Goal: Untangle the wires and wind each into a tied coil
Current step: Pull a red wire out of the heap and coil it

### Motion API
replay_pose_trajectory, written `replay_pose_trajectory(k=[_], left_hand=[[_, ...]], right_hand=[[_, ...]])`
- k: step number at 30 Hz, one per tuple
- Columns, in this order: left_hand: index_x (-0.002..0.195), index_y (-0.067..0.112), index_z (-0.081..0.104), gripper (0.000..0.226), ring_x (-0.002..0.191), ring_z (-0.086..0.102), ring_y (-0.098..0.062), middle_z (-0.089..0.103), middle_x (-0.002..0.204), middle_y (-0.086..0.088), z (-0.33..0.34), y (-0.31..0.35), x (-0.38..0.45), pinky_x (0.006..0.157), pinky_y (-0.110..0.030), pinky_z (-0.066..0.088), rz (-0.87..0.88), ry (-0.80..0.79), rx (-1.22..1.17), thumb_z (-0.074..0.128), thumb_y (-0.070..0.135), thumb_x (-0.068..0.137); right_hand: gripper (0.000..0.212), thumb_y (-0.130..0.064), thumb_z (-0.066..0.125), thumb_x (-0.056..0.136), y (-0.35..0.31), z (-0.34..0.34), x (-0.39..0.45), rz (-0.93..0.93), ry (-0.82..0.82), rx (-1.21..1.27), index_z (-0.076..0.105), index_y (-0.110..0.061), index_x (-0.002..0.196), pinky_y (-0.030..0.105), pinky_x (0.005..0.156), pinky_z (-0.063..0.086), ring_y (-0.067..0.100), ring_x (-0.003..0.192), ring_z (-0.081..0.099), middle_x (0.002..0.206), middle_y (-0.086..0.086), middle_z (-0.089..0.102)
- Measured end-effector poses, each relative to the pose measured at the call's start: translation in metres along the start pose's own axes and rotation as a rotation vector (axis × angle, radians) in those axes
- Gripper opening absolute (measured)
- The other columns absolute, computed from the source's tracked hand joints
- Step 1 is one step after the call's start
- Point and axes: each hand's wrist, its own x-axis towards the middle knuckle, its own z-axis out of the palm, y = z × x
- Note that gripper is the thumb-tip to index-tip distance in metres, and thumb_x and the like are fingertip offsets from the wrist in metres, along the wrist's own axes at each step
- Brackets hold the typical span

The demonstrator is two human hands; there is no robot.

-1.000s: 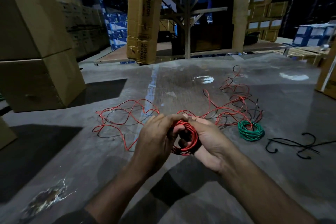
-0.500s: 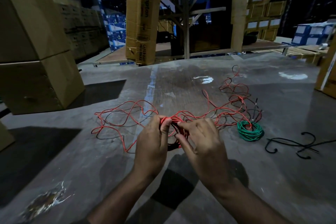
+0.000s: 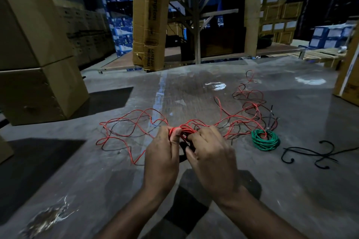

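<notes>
Red wire bundle, thin and glossy, sits pinched between both hands above the concrete floor. Since a second ago I see the palms have turned over, backs now up, hiding most of the coil. My left hand has its grip closed on the bundle by thumb and fingers; the right hand nips it with fingertips. Loose red and black strands sprawl behind. A round green coil lies apart to the right.
</notes>
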Motion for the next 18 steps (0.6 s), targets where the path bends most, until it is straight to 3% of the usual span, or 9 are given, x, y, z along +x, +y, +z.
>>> replay_pose_trajectory(k=[7,10,15,18], left_hand=[[0.089,0.024,0.055,0.037,0.067,0.059,-0.004,0.059,0.073,0.012,-0.0001,0.0028,-0.0009,0.057,-0.039,0.052,0.042,0.009,0.057,0.034,0.052,0.102],[0.088,0.026,0.054,0.031,0.067,0.057,-0.005,0.059,0.072,0.012,0.0003,0.0021,0.0017,0.057,-0.034,0.046,0.072,0.022,0.122,0.036,0.047,0.102],[0.088,0.019,0.054,0.048,0.061,0.056,-0.017,0.060,0.071,0.004,-0.0022,-0.0022,0.0068,0.053,-0.039,0.042,0.114,0.028,0.314,0.026,0.055,0.101],[0.085,0.019,0.055,0.046,0.061,0.054,-0.010,0.056,0.067,0.006,-0.0019,-0.0042,0.0087,0.054,-0.036,0.039,0.067,-0.018,0.214,0.029,0.054,0.102]], right_hand=[[0.010,-0.012,0.065,0.075,-0.0010,0.0011,-0.0010,-0.019,0.039,-0.042,0.057,-0.016,0.074,0.032,0.060,0.039,0.022,0.075,0.053,0.077,0.002,0.056],[0.006,-0.018,0.067,0.077,-0.0002,0.0040,0.0000,0.108,0.036,0.097,0.063,-0.016,0.080,0.032,0.062,0.045,0.019,0.078,0.055,0.080,-0.002,0.059],[0.005,-0.019,0.068,0.084,0.0030,0.0064,-0.0016,0.152,0.012,0.257,0.063,-0.018,0.086,0.033,0.066,0.051,0.015,0.078,0.057,0.083,-0.005,0.060],[0.004,-0.019,0.067,0.088,0.0067,0.0079,-0.0035,0.159,-0.003,0.278,0.064,-0.018,0.091,0.035,0.066,0.053,0.014,0.078,0.059,0.087,-0.005,0.062]])
